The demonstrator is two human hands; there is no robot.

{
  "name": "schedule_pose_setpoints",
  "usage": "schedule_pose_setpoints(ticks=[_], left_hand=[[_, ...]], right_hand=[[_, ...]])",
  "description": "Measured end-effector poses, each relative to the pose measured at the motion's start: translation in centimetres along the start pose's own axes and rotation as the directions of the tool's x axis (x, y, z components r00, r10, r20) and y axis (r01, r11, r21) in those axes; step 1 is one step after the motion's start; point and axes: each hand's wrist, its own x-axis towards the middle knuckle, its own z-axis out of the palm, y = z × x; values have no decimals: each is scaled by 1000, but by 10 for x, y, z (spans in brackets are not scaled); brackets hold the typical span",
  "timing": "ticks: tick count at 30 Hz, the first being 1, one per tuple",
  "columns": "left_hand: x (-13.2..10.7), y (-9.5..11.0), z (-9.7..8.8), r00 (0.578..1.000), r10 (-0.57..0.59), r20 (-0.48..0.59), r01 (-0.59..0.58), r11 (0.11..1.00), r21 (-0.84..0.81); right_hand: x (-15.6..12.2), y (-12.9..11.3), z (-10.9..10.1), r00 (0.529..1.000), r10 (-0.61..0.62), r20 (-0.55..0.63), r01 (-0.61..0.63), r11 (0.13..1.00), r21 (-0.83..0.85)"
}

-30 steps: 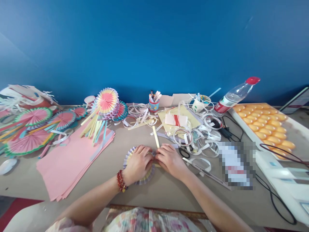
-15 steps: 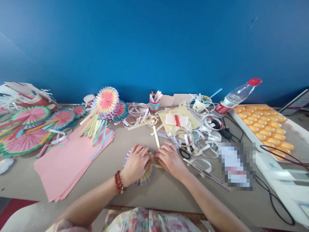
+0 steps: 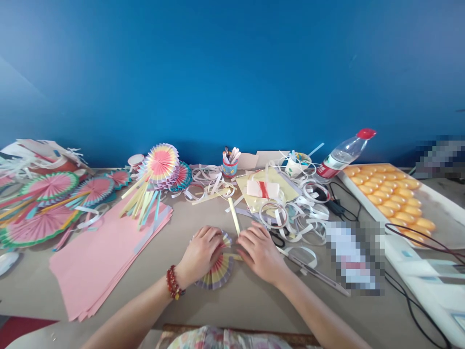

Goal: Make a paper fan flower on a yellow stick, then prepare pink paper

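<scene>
A round pleated paper fan [image 3: 215, 277], pink, yellow and lilac, lies on the table in front of me. My left hand [image 3: 203, 254] rests over its upper left part with curled fingers gripping the folds, so part of the fan is hidden. A red bead bracelet circles that wrist. To the right, my right hand [image 3: 260, 252] lies palm down with its fingers stretched and slightly apart. Its fingertips are by the lower end of a pale yellow paper stick [image 3: 234, 215]. Another short yellow strip [image 3: 232, 256] sticks out of the fan toward this hand.
Pink paper sheets [image 3: 105, 257] and finished paper fans [image 3: 160, 165] lie at left. A pen cup [image 3: 230, 167], curled paper strips [image 3: 312, 218], black-handled scissors [image 3: 278, 237] and a tilted bottle [image 3: 345, 152] stand or lie beyond. A tray of orange domed pieces [image 3: 392, 198] sits at right.
My right hand has moved slightly right, away from the fan, and its fingers are a little more spread. More of the fan's pink centre now shows beneath my left hand. The view has tilted slightly.
</scene>
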Motion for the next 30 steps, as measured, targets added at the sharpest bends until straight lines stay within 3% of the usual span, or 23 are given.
schedule_pose_setpoints(ticks=[6, 9, 11, 15, 17, 20, 24, 30], left_hand=[[3, 3, -7, 1000, -18, 2, 17, 994, 105], [5, -3, -16, 999, -41, 15, 37, 984, 173], [5, -9, -23, 998, -61, 28, 54, 976, 213], [5, -18, -35, 999, -33, 41, 26, 986, 167], [5, -18, -35, 1000, -6, 25, 3, 993, 115], [3, -16, -31, 1000, 4, -17, -3, 997, 80], [1, -9, -27, 994, 36, -108, -37, 999, -14], [12, 16, -38, 935, 117, -333, -122, 992, 7]], right_hand=[[-13, -27, -7, 966, -34, 255, 25, 999, 37], [-21, -38, -7, 940, -173, 295, 129, 978, 163], [-22, -34, -10, 938, -201, 281, 153, 971, 182], [-8, 0, -17, 990, -35, 138, 39, 999, -20], [4, 19, -15, 992, -92, 87, 104, 985, -140], [22, 36, -6, 983, -166, 78, 177, 968, -179], [41, 34, -5, 964, -261, 54, 266, 944, -197], [59, 4, -39, 940, -339, -49, 327, 931, -161]])
